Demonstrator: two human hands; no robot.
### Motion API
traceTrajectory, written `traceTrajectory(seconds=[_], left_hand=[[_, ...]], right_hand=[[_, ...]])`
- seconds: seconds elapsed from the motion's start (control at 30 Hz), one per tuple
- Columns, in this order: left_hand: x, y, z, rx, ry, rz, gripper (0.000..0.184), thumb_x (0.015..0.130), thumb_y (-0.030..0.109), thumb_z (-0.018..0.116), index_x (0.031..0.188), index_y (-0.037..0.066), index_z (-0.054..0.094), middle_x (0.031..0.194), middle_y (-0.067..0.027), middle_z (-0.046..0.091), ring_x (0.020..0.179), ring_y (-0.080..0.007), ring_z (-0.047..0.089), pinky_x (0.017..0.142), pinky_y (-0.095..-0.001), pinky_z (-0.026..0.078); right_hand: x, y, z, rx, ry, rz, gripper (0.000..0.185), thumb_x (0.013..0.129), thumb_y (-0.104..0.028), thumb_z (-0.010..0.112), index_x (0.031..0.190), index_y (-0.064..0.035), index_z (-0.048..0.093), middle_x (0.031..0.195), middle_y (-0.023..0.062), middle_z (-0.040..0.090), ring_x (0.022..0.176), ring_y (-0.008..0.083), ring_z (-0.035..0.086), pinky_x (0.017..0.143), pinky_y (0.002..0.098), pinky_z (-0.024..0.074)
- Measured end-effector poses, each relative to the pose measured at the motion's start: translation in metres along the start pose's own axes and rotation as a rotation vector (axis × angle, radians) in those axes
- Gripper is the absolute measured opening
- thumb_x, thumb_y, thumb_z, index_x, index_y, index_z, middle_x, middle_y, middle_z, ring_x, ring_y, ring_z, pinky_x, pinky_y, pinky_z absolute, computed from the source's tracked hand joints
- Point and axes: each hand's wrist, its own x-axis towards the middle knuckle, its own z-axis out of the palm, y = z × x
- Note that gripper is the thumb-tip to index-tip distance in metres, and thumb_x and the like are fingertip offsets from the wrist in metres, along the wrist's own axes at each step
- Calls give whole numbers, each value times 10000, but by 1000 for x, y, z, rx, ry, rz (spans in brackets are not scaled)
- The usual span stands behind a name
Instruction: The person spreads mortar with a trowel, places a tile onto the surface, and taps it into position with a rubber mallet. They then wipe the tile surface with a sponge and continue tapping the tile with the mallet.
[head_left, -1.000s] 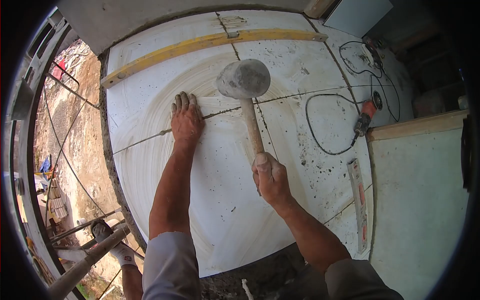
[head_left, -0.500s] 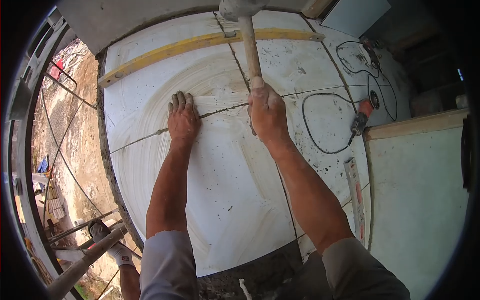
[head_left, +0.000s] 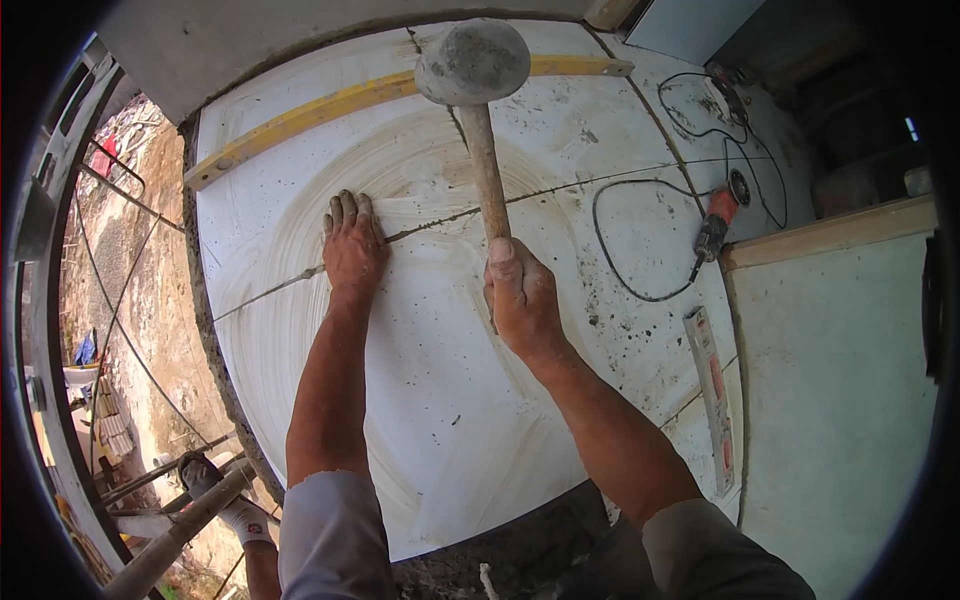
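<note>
My right hand (head_left: 523, 297) is wrapped round the wooden handle of a rubber mallet (head_left: 473, 62), whose grey, dusty head is raised above the floor tiles. My left hand (head_left: 353, 243) lies flat, fingers outstretched, on a large white tile (head_left: 430, 400) beside the joint line. Smeared grey-brown mortar arcs and small dark crumbs mark the tile faces. Behind the mallet head, a long yellow spirit level (head_left: 310, 121) lies across the far tiles, its middle partly hidden.
A red angle grinder (head_left: 719, 220) with a looped black cord lies at right, near a shorter level (head_left: 711, 400). Dark mortar bed (head_left: 520, 545) shows at the near edge. Metal scaffolding (head_left: 45, 300) stands beyond the left edge, where another person's foot (head_left: 200, 475) shows.
My right hand has drawn back toward me with the mallet, so its whole head now shows. My left hand stays flat on the tile. The view has shifted slightly.
</note>
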Motion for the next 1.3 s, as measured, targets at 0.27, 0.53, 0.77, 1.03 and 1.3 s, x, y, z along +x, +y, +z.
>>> traceTrajectory(seconds=[0.27,0.53,0.77,1.03,1.3], left_hand=[[-5,-4,3,8,7,-1,433,925,191,422,1313,11,489,1407,-237,404,1323,-383,362,1110,-460,270],[0,-6,-2,47,-21,-31,436,923,188,425,1315,8,486,1408,-236,403,1335,-371,349,1113,-452,262],[-7,-5,4,14,7,-19,432,936,208,417,1312,9,487,1406,-236,405,1328,-376,358,1109,-457,271],[-3,-2,1,38,-42,-34,441,922,206,426,1315,14,491,1407,-238,404,1329,-383,355,1109,-462,271],[-7,0,-3,-23,-10,-8,446,907,190,444,1312,8,490,1401,-236,413,1325,-381,363,1104,-467,278]], right_hand=[[-120,29,-64,224,-12,276,502,979,-502,345,734,-76,445,555,-8,445,453,78,418,421,268,343],[-119,29,-30,14,-173,250,500,984,-484,353,759,-52,467,558,12,433,468,91,432,448,277,371],[-4,-78,-26,425,59,-212,477,993,-467,346,783,-49,440,538,-17,380,466,64,393,426,251,350],[43,23,31,-324,24,60,558,982,-487,324,904,16,553,691,180,559,752,335,575,741,414,463],[47,-39,44,134,154,-284,423,990,-382,396,835,1,490,619,230,544,597,433,563,530,455,442]])
